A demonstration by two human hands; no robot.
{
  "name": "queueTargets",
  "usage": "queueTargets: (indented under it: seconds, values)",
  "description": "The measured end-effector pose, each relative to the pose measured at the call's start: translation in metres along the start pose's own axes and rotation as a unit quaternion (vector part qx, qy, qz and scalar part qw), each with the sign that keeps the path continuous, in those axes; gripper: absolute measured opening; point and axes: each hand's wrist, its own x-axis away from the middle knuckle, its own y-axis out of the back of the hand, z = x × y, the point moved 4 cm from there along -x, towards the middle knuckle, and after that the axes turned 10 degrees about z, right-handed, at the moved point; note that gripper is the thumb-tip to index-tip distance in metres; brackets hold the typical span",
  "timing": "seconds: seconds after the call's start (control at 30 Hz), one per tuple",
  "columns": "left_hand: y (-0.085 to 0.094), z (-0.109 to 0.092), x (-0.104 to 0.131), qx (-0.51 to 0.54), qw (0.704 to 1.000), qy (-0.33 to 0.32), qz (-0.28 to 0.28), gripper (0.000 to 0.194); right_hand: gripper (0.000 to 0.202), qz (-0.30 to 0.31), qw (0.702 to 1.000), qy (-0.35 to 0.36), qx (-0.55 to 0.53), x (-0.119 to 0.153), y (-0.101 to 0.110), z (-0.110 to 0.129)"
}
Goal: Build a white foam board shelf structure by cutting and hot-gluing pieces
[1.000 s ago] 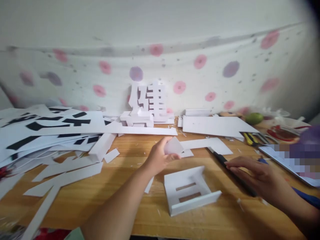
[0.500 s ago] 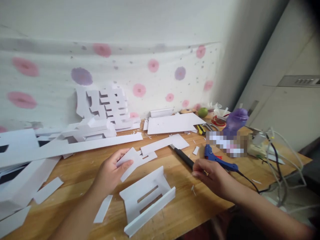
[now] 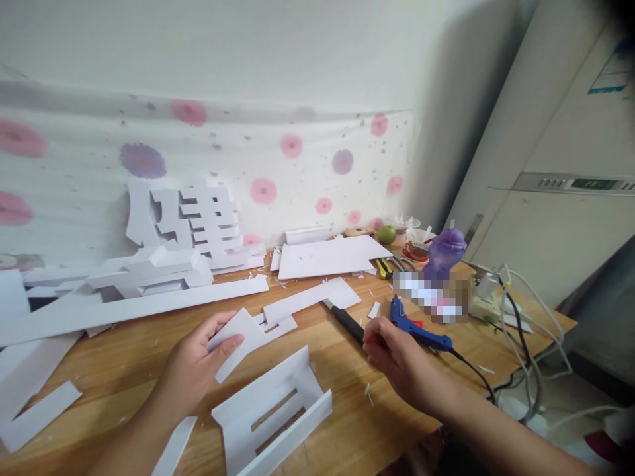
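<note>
My left hand (image 3: 203,354) is closed on a white foam board piece (image 3: 238,340), thumb on top and fingers beneath. Its far end is a slotted strip (image 3: 280,326) lying beside a longer white strip (image 3: 297,301). My right hand (image 3: 391,350) grips the black handle of a knife (image 3: 350,324); its pale blade tip touches or rests just beside the right part of that longer strip. Below my left hand stands a folded white board part (image 3: 272,410) with raised sides and two slots.
A blue glue gun (image 3: 421,330) lies right of my right hand, its cord trailing off the table (image 3: 337,433). White cut-out characters (image 3: 193,218) lean on the wall. Behind lie a large white sheet (image 3: 327,256), a yellow cutter (image 3: 383,268), a green fruit (image 3: 387,234) and a purple bottle (image 3: 444,254).
The camera view has turned a little to the right, so everything appears further left and slightly lower. Both hands keep their holds; the knife stays at about the same spot on the strip.
</note>
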Motion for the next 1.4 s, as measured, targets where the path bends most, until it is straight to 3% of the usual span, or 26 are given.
queueTargets:
  seconds: [0.53,1.4]
  values:
    - [-0.003,-0.007,0.002,0.002,1.0,-0.009,0.011,0.054,0.015,0.046,0.998,0.04,0.024,-0.004,-0.009,0.016]
    - [-0.006,-0.011,0.004,-0.014,1.0,-0.014,0.017,0.049,0.021,0.035,0.997,0.068,0.03,-0.006,-0.012,0.013]
